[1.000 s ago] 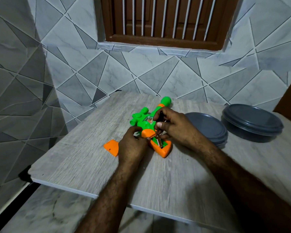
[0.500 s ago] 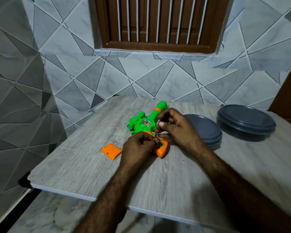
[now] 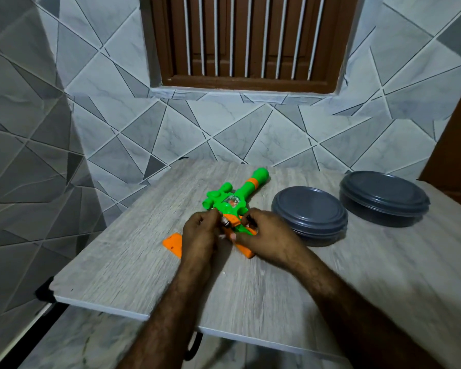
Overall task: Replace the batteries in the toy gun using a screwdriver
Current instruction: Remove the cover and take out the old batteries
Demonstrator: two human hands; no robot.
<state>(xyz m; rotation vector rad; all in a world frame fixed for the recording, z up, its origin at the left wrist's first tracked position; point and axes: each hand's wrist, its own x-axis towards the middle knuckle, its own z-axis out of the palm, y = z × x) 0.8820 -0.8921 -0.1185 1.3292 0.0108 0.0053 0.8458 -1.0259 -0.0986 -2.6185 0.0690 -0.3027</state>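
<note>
Two | left grip (image 3: 200, 234), right grip (image 3: 261, 239) holding screwdriver (image 3: 248, 217) | toy gun (image 3: 230, 207) underneath

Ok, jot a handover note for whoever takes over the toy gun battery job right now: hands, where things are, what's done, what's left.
Left hand: pinches a small metal piece at the gun's grip, likely a battery; too blurred to be sure.
Right hand: over the grip end of the toy gun, fingers curled round a dark tool, probably the screwdriver.
Things: the gun lies flat on the table; the orange cover lies loose on the table beside the left hand.
Done: cover off.
Left: finish swapping the batteries, refit the cover, screw it down.
</note>
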